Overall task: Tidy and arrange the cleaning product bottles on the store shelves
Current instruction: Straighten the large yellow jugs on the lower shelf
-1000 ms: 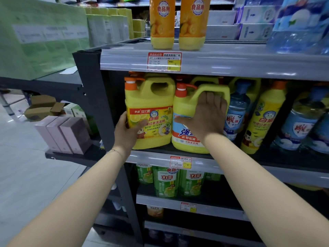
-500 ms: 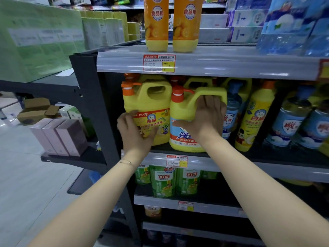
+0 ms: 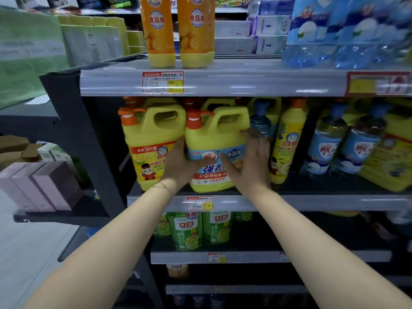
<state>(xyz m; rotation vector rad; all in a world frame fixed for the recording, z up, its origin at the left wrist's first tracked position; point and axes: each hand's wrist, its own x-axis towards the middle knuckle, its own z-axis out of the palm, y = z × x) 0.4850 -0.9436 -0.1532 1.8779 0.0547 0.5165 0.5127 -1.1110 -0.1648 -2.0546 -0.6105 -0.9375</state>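
Note:
Two big yellow jugs with orange pump caps stand side by side on the middle shelf. The left jug carries a red-and-yellow label; the right jug has a blue-and-red label. My left hand presses against the right jug's left side, in the gap between the two jugs. My right hand lies on that jug's right side with fingers spread. Both hands clasp this jug, which stands upright on the shelf. Blue-capped clear bottles stand right behind my right hand.
A slim yellow bottle and blue-labelled bottles fill the shelf's right side. Two orange bottles stand on the shelf above. Green refill pouches sit on the shelf below. Pink boxes rest on a side shelf at left.
My left hand left the left jug's label and went to the right jug's left side. My right hand slid down from the handle to the jug's right flank.

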